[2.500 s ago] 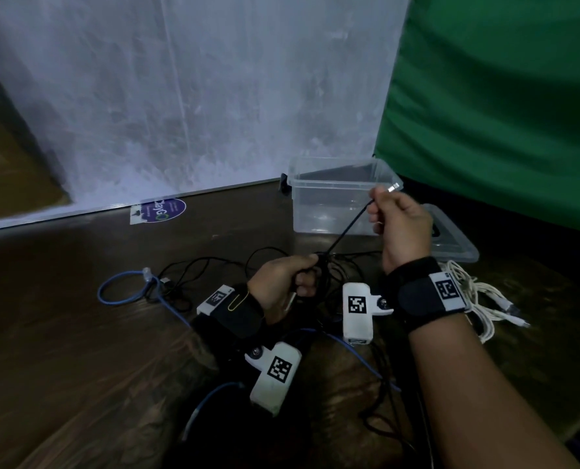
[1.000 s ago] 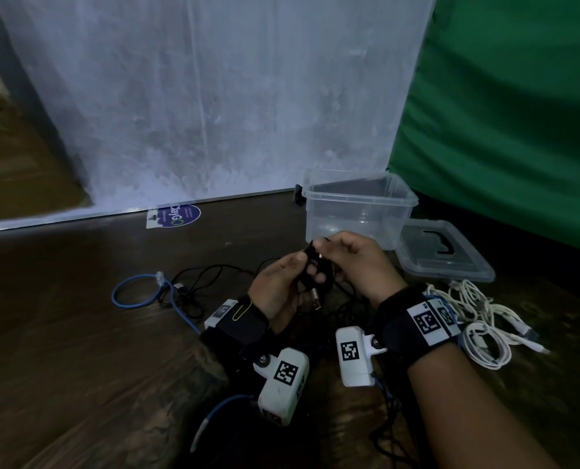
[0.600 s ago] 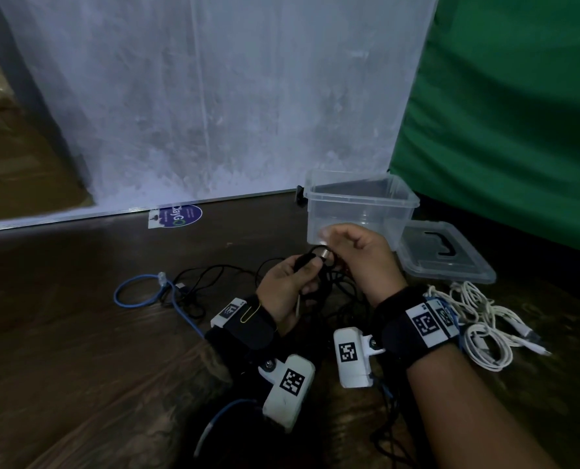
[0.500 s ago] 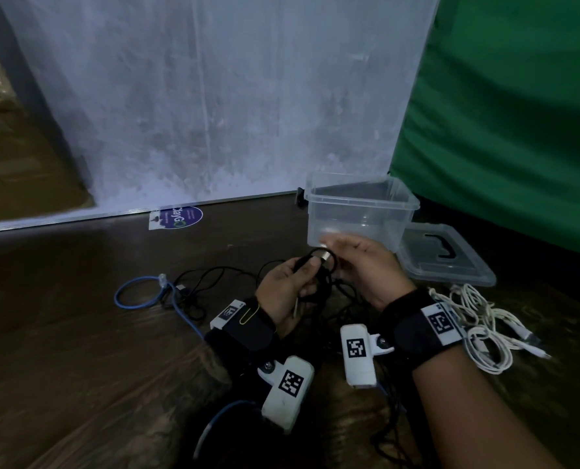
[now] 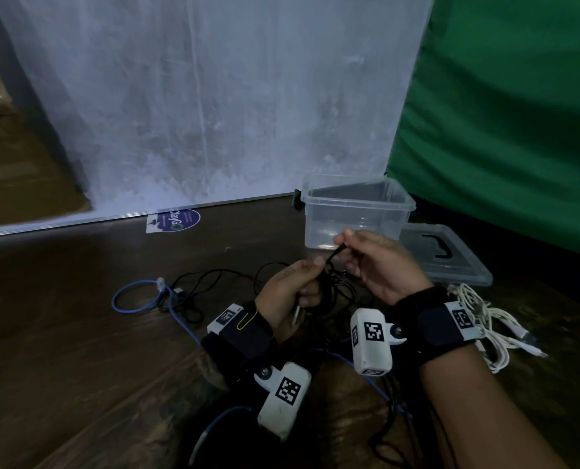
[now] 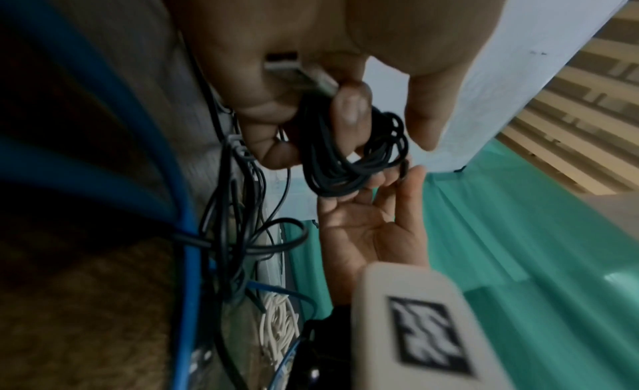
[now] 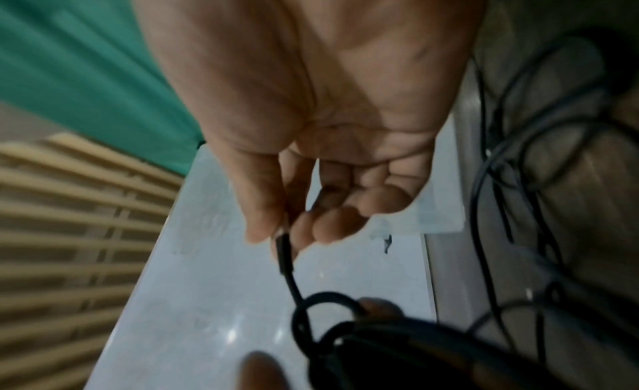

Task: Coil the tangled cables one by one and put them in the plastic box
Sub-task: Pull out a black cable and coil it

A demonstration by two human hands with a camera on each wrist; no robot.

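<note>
Coiling nearly complete: left hand [image 5: 290, 292] grips the coiled black cable [image 6: 349, 161] at frame centre, right hand [image 5: 380, 262] pinches its free end; next, tuck that end and drop the coil into the plastic box [image 5: 356, 211] just behind.

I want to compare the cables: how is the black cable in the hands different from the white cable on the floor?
The black cable is wound into a small coil, held by the left hand and right hand; the white cable lies untouched in a loose bundle. The black one is dark, the white one pale. Neither is in the plastic box.
</note>
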